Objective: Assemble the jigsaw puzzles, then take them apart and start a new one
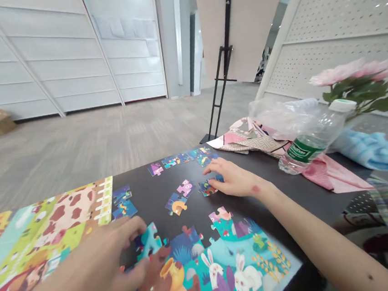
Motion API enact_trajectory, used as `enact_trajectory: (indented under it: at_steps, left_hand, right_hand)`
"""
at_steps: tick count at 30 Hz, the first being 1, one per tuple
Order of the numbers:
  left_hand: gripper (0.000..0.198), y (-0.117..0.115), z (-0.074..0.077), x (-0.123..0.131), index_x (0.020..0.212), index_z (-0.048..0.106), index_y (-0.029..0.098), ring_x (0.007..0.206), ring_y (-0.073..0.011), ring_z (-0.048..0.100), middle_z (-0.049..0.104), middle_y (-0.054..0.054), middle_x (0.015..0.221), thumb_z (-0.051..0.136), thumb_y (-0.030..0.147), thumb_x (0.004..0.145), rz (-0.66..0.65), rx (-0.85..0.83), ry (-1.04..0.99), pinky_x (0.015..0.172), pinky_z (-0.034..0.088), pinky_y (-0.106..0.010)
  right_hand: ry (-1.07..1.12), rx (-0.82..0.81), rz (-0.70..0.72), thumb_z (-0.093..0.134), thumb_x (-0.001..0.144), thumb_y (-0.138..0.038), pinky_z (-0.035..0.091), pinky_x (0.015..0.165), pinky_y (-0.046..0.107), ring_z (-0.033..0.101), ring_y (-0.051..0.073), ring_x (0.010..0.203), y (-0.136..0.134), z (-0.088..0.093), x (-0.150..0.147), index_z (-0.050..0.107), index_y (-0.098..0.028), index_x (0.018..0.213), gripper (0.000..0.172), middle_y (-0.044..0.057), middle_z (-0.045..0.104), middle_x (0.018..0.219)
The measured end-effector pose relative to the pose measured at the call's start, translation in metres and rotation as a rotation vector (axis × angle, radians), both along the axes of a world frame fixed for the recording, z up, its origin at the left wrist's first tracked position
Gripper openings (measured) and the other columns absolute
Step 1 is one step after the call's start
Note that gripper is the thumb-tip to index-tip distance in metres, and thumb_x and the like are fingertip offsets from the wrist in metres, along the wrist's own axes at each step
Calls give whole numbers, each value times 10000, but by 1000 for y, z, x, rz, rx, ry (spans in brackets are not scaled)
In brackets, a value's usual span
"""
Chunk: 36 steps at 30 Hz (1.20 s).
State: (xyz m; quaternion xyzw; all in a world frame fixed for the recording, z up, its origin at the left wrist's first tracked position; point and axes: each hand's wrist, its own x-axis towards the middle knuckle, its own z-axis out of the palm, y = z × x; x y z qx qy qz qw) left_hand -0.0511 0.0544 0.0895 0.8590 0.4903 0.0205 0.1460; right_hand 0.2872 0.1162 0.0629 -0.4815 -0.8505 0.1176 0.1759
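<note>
My left hand (99, 264) lies near the front of the dark table (158, 199), fingers pinched on a teal jigsaw piece (149, 241) at the upper left edge of the part-built rabbit puzzle (225, 261). My right hand (233, 178) reaches further back, fingertips pressed on a small dark multicoloured piece (207, 188). Loose pieces lie between the hands: a pink and purple one (185, 187) and a blue one with an orange shape (176, 205). A row of joined pieces (181, 159) runs along the table's far edge.
A colourful farm picture board (44, 233) covers the table's left. Two blue pieces (123, 202) lie beside it. At the right stand a tilted plastic water bottle (312, 141), patterned and pink cloths (320, 174), blue cloth (369, 147), pink flowers (355, 73). A black easel (220, 83) stands behind.
</note>
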Motion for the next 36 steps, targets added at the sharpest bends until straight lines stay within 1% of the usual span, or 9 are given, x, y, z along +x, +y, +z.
enact_trajectory:
  at_steps: [3,4,6,9,11,14,21,27,36]
  left_hand:
    - [140,-14,-3,44,909,649,250,807,-231,640,641,-25,886,578,270,790,-89,-74,-90,685,457,-309]
    - [204,-16,-7,59,968,656,247,866,-242,645,641,-36,943,592,253,774,-120,-68,-139,737,481,-323]
    - [265,-16,-19,85,1036,668,238,891,-259,646,632,-54,977,606,257,779,-173,-68,-180,787,509,-359]
    - [291,-9,-37,102,1087,683,225,901,-267,645,621,-76,1023,614,273,809,-198,-60,-219,812,531,-396]
    - [299,-4,-45,101,1106,690,224,900,-257,643,616,-74,1034,633,287,819,-191,-65,-261,828,536,-396]
    - [299,0,-51,94,1115,697,228,896,-240,640,610,-64,1030,656,295,827,-192,-75,-324,836,538,-385]
    - [292,2,-51,89,1104,681,229,903,-229,614,592,-60,1037,656,255,814,-226,-114,-396,830,527,-380]
    - [267,4,-52,87,1090,675,235,881,-225,603,575,-48,996,657,253,824,-218,-143,-393,789,503,-368]
    - [249,5,-56,86,1106,676,250,861,-210,591,561,-36,990,665,268,858,-231,-124,-395,771,489,-351]
  right_hand:
    - [12,1,10,609,868,-132,475,968,413,589,254,1068,0,-1,-1,662,-195,1076,224,88,662,1074]
    - [15,2,12,610,869,-134,475,971,416,591,255,1071,0,-2,-1,663,-191,1074,219,91,664,1079]
    - [22,2,9,615,866,-134,476,977,417,598,256,1074,0,-5,-1,665,-185,1064,210,95,670,1084]
    - [25,-9,9,616,866,-133,478,979,412,604,255,1076,1,-8,1,667,-180,1062,208,97,674,1090]
    - [14,-25,14,611,870,-135,476,981,413,602,257,1080,1,-8,2,666,-170,1072,212,104,670,1100]
    - [12,-41,6,601,879,-140,467,997,417,589,261,1105,1,-6,3,662,-167,1088,220,110,662,1119]
    - [-12,-64,-2,601,893,-162,470,970,415,591,263,1080,1,-4,4,658,-188,1093,209,99,663,1102]
    - [-14,-71,11,597,903,-166,467,970,408,591,254,1075,1,-6,3,653,-191,1088,195,91,659,1100]
    - [-3,-64,24,587,914,-177,467,963,394,592,241,1069,2,-10,4,648,-194,1094,191,84,651,1091]
